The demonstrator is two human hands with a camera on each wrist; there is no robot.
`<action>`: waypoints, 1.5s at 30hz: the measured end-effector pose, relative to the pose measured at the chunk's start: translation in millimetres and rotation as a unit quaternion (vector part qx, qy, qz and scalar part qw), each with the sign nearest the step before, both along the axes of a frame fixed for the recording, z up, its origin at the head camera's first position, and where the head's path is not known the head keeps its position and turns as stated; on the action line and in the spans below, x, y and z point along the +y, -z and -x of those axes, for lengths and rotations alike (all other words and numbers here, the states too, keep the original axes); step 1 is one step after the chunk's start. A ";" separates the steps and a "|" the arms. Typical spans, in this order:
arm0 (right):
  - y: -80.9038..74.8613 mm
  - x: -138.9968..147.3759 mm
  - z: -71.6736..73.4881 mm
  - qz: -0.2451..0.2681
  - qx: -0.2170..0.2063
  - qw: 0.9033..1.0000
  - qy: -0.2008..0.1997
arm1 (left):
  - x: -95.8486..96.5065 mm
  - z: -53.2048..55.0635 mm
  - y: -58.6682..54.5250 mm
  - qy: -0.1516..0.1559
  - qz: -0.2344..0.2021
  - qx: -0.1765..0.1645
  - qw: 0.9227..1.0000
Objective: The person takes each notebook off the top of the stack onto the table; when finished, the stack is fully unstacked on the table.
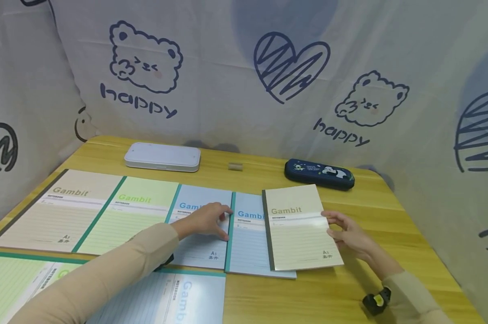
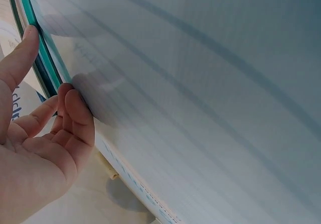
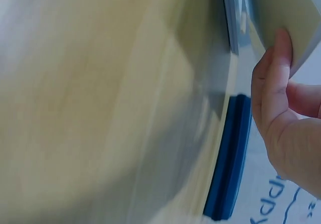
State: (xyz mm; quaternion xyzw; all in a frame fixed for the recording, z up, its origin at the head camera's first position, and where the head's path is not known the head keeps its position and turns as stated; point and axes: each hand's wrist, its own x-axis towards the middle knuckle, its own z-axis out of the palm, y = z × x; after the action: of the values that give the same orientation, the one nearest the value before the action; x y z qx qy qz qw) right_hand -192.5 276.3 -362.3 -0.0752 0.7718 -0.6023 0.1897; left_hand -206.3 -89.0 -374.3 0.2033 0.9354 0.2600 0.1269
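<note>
My right hand [image 1: 353, 236] grips the right edge of a beige notebook [image 1: 296, 238] with a dark spine. In the right wrist view, fingers and thumb pinch this notebook [image 3: 283, 5], raised off the wooden table. Its left side overlaps a blue notebook [image 1: 248, 252] with a teal spine. My left hand [image 1: 207, 220] reaches over another blue notebook [image 1: 195, 252], thumb and forefinger spread apart along the teal spine between the two blue ones. In the left wrist view, the fingertips of the left hand [image 2: 45, 133] touch that teal edge.
Left of these lie a green notebook [image 1: 134, 225] and a beige one [image 1: 53, 225]. A nearer row has a green notebook [image 1: 13, 283] and a blue one [image 1: 199, 292]. Behind are a white case [image 1: 163, 157], a small tan block [image 1: 235, 166] and a navy panda case [image 1: 318, 174].
</note>
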 end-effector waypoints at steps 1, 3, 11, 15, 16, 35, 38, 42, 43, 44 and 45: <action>-0.6 3.9 -0.7 -0.001 0.002 1.000 0.004 | 0.2 0.0 0.4 -0.001 0.000 0.000 1.000; -1.9 11.7 -1.9 -0.002 0.006 1.000 0.011 | 0.3 -0.2 0.3 -0.002 0.000 0.000 1.000; -5.2 40.9 -5.4 0.005 0.019 1.000 0.024 | -1.2 -1.8 -1.6 -0.003 0.001 0.002 1.000; -7.1 53.2 -7.1 -0.007 0.024 0.999 0.029 | -1.5 -1.8 -1.9 0.001 -0.001 0.004 1.000; -7.3 55.7 -7.6 -0.012 0.026 0.999 0.028 | -1.5 -1.7 -1.8 0.002 -0.001 0.005 1.000; -0.1 62.1 -9.7 -0.025 -0.019 0.999 -0.011 | -1.9 -1.8 -1.6 0.005 0.002 0.009 1.000; 0.7 60.2 -9.4 -0.037 -0.026 0.999 -0.018 | -1.5 -1.6 -1.2 0.004 0.003 0.008 1.000; 3.2 58.6 -7.6 -0.050 -0.031 0.998 -0.024 | -1.1 -1.2 -0.5 0.000 0.004 0.007 1.000; 4.5 58.7 -6.9 -0.054 -0.025 0.998 -0.028 | -1.0 -1.2 -0.4 0.000 0.004 0.007 1.000; 5.7 58.5 -6.6 -0.060 -0.020 0.998 -0.030 | -0.9 -1.1 -0.1 0.000 0.005 0.007 1.000; 6.7 58.2 -6.1 -0.069 -0.014 0.997 -0.029 | -0.8 -1.1 0.0 0.000 0.005 0.008 1.000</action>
State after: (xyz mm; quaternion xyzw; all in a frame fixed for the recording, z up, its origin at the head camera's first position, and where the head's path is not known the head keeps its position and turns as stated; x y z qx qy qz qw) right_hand -186.4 334.5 -368.9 -0.0759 0.8063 -0.5426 0.2230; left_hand -205.2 -89.9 -374.3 0.2045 0.9376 0.2539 0.1207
